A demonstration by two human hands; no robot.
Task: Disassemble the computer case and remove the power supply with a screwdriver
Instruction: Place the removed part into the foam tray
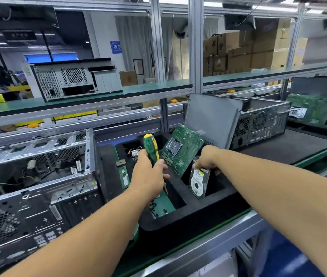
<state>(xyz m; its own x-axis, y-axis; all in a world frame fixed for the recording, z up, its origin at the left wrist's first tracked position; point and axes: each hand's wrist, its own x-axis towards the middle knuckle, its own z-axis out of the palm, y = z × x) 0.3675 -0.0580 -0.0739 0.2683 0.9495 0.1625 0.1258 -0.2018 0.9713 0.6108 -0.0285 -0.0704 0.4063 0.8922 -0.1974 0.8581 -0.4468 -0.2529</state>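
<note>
Left hand (pixel 148 172) gripping screwdriver (pixel 151 148); right hand (pixel 205 159) pinching rigid, shock-sensitive hard drive (pixel 198 179) by top edge, 5 o'clock of motherboard (pixel 182 148).

A green motherboard (pixel 182 148) leans in a black foam tray (pixel 188 212), with a hard drive (pixel 198 179) upright in the next compartment. A grey panel (pixel 212 118) tilts behind them. Further back — a second tower (pixel 262 120), another board (pixel 314 108), a case on the shelf (pixel 72 78) and stacked cartons (pixel 244 50).

Motherboard (pixel 181 149) leans over tray (pixel 178 222); case (pixel 39 186) blocks left.
</note>
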